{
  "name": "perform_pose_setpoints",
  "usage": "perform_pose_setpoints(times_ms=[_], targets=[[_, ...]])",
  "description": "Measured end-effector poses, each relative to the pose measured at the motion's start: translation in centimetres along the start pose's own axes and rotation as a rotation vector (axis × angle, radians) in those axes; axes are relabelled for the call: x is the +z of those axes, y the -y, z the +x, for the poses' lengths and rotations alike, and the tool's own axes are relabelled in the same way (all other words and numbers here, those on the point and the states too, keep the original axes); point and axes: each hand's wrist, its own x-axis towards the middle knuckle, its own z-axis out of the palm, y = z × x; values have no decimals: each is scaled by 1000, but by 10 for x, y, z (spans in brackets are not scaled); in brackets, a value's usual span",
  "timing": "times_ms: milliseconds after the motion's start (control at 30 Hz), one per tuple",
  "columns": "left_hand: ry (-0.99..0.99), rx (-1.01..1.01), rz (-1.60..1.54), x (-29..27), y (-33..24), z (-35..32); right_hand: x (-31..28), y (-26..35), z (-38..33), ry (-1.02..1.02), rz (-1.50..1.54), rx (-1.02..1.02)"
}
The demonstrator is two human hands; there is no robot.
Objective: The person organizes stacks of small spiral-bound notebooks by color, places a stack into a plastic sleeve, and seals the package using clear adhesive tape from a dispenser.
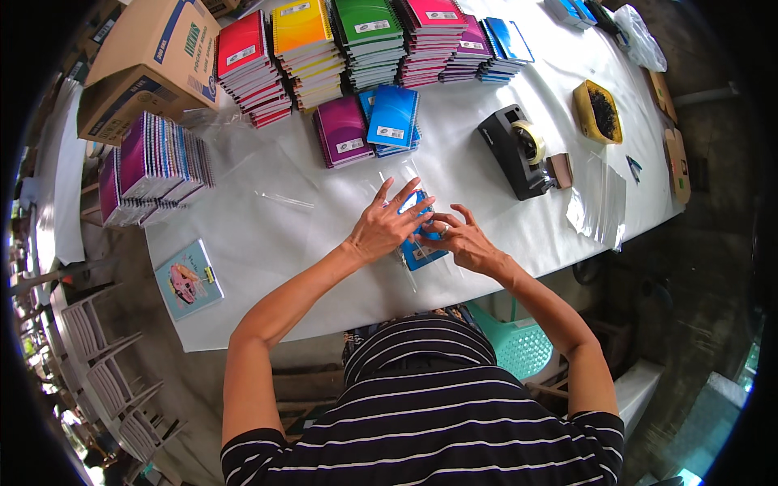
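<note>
A small blue notebook (419, 255) lies on the white-covered table in front of me, partly hidden under my hands. Clear plastic film (408, 274) surrounds it, with strips sticking out past its edges. My left hand (391, 224) rests over its upper left part, fingers spread. From the right, my right hand (463, 240), with a ring on one finger, reaches across the notebook; its fingers are apart, some bent, the tips against the film. Just beyond lie a purple notebook (340, 130) and a blue spiral notebook (393, 117) on small piles.
Stacks of red (243, 53), yellow (304, 32) and green notebooks (365, 28) line the far side. A cardboard box (150, 61) and purple notebook stacks (154, 166) stand left. Rightward are a tape dispenser (512, 150), plastic sheets (600, 206) and a yellow tub (579, 105).
</note>
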Motion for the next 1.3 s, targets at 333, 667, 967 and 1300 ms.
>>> perform_pose_setpoints(times_ms=[333, 667, 967, 1300], targets=[[39, -208, 7, 10, -3, -6, -5, 0, 3, 13, 23, -12], [272, -691, -107, -6, -6, 24, -8, -8, -11, -95, 93, -122], [416, -845, -51, 6, -17, 72, -89, -204, -132, -670, 756, 823], [458, -908, -38, 13, -11, 72, -45, -219, -146, -574, 1655, 548]])
